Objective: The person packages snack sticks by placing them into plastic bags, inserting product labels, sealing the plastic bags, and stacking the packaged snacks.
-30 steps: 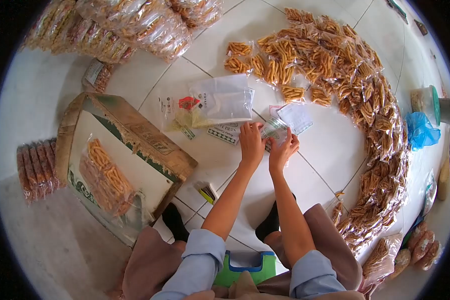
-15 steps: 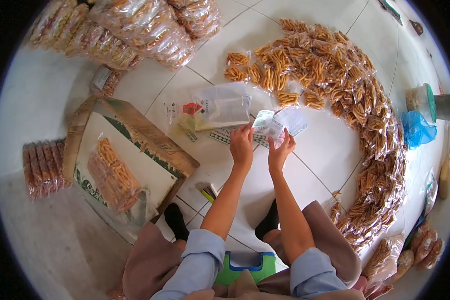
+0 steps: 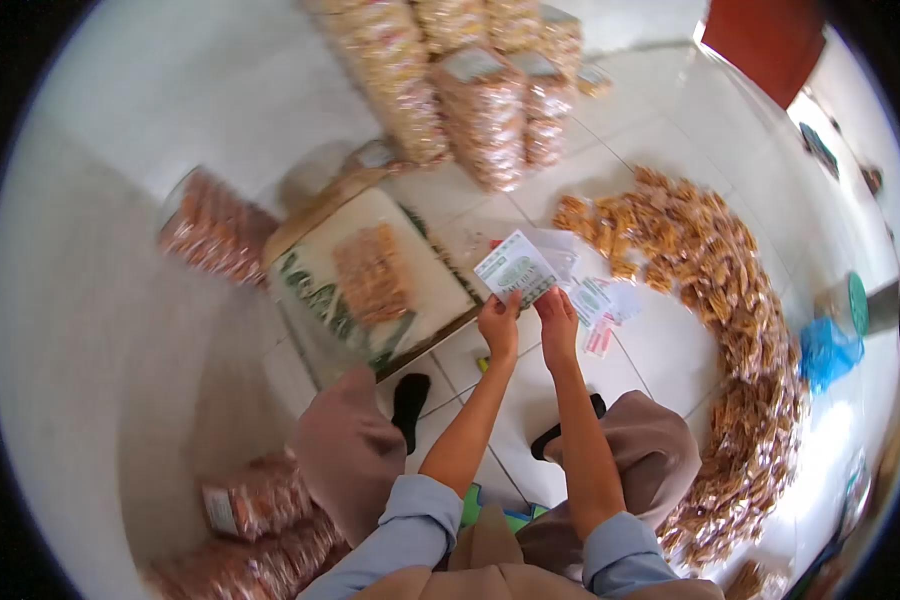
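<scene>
A white paper label with green print (image 3: 515,268) is held up between both hands above the floor. My left hand (image 3: 500,325) is closed on its lower left edge, with the thumb on the front. My right hand (image 3: 557,312) grips the lower right corner. Just beyond the right hand, more green-printed papers (image 3: 592,298) lie on the tiles with a red-printed slip (image 3: 598,338). Part of a clear plastic bag (image 3: 560,250) shows behind the held label.
At left, a cardboard box (image 3: 440,245) carries a packet of snack sticks (image 3: 372,275). Small snack packets (image 3: 740,290) form a wide arc on the right. Stacked bagged snacks (image 3: 480,110) stand at the back. A blue plastic bag (image 3: 830,355) sits far right.
My view has swung, bringing the back stacks and a red panel into sight. Both hands, earlier low over the papers on the floor, now hold a label up, its printed face fully visible.
</scene>
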The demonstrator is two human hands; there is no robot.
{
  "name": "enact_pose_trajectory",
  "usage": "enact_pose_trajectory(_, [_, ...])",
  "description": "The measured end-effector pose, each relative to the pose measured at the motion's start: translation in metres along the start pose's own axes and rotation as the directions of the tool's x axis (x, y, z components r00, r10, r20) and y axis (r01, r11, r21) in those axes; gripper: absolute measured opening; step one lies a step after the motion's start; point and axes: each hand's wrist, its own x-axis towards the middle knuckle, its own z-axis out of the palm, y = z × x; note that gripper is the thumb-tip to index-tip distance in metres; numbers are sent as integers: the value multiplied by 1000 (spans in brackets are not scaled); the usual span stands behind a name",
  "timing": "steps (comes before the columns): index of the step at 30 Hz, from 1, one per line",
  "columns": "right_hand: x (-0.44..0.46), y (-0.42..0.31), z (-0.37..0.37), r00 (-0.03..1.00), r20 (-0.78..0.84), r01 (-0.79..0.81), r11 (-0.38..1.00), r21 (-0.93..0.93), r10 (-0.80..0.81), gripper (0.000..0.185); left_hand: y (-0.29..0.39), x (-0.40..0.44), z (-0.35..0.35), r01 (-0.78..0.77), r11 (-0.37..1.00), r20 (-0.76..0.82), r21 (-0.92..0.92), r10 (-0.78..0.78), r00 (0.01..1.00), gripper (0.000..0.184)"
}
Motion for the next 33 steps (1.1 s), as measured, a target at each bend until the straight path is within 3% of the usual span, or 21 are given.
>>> enact_pose_trajectory(3, [-36, 9, 41, 993, 68, -92, 994, -62, 96, 25, 31, -17, -40, -143, 989, -38, 38, 144, 989, 19])
enact_pose_trajectory(7, [-62, 41, 75, 962, 164, -203, 974, -105, 218, 19, 64, -38, -108, -171, 957, -77, 233, 193, 978, 20])
enact_pose_trajectory(9, [-72, 55, 88, 960, 156, -212, 968, -137, 233, 19, 74, -40, -150, -168, 970, -131, 175, 192, 973, 24])
enact_pose_trajectory(11, [-84, 63, 90, 980, 89, -164, 979, -124, 176, 18, 78, -40, -196, -350, 754, -52, 556, 452, 890, 42])
enact_pose_trajectory(12, [-88, 70, 84, 983, 59, -166, 980, -110, 173, 19, 79, -41, -216, -342, 757, -58, 557, 446, 893, 42])
enact_pose_trajectory(14, [-99, 85, 67, 984, -31, -175, 981, -82, 173, 22, 82, -39, -247, -470, 269, 280, 841, 526, 803, 67])
enact_pose_trajectory(15, [-106, 92, 56, 978, -122, -176, 983, -49, 169, 26, 82, -39, -256, -467, 279, 275, 839, 523, 807, 67])
enact_pose_trajectory(17, [-120, 112, 22, 956, -176, -246, 968, -55, 233, 29, 82, -33, -264, -512, 80, 439, 855, 414, 797, 87])
enact_pose_trajectory(18, [-127, 119, 13, 932, -222, -298, 954, -25, 286, 29, 82, -26, -265, -516, 88, 437, 852, 422, 794, 87])
enact_pose_trajectory(20, [-136, 129, 0, 905, -271, -341, 940, 2, 329, 28, 81, -15, -259, -549, -66, 529, 834, 384, 757, 95])
enact_pose_trajectory(21, [-139, 130, -3, 910, -249, -344, 939, -14, 330, 29, 81, -7, -255, -555, -58, 532, 830, 385, 755, 95])
enact_pose_trajectory(23, [-144, 132, -8, 913, -242, -344, 939, -22, 329, 30, 80, 0, -247, -483, -290, 551, 826, 240, 799, 86])
enact_pose_trajectory(24, [-145, 129, -7, 904, -232, -374, 927, -25, 358, 29, 74, 4, -245, -492, -291, 560, 820, 232, 795, 86])
enact_pose_trajectory(26, [-148, 123, -1, 898, -221, -394, 919, -22, 380, 27, 65, 10, -240, -389, -460, 551, 798, 295, 781, 76])
enact_pose_trajectory(28, [-149, 122, -1, 905, -112, -422, 897, -131, 410, 24, 56, 14, -239, -413, -410, 554, 813, 328, 765, 71])
enact_pose_trajectory(32, [-147, 119, 1, 891, -82, -453, 862, -229, 447, 22, 49, 9, -232, -469, -245, 528, 849, 424, 735, 62])
enact_pose_trajectory(33, [-143, 121, 1, 893, -72, -447, 859, -249, 444, 21, 48, 4, -227, -469, -256, 534, 845, 408, 741, 62])
